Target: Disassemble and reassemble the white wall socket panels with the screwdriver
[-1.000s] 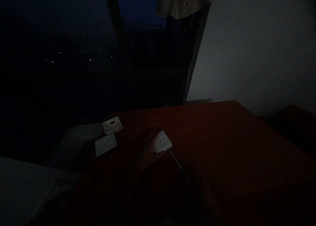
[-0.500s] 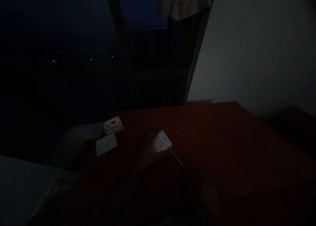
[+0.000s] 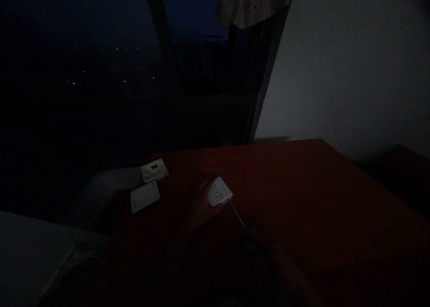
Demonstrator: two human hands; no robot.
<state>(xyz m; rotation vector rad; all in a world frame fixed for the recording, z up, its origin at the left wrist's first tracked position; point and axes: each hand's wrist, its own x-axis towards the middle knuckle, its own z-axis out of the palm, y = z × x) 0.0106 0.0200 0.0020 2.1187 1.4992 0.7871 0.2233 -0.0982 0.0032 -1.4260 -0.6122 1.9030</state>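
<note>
My left hand (image 3: 200,209) grips a white wall socket (image 3: 220,192) from its left side, thumb along the near edge, on the reddish-brown table (image 3: 285,195). Plug slots show on the socket's upper face. In my dim right hand (image 3: 265,249) is a screwdriver (image 3: 238,215), its thin shaft slanting up and left. The tip meets the socket's near right corner; whether it sits in a gap there is too dark to tell. Left of my hands lie a white cover plate (image 3: 145,196) and, behind it, a white frame with a small rectangular opening (image 3: 154,169).
A dark window (image 3: 110,74) with distant lights stands behind the table. A curtain (image 3: 253,5) hangs at its top right. The pale wall (image 3: 352,70) rises on the right. Below left is a pale surface (image 3: 40,249) with unclear clutter beside it.
The screwdriver's handle and my right hand shift slightly, while the tip stays at the socket's corner. The socket moves a little left with my left hand around it.
</note>
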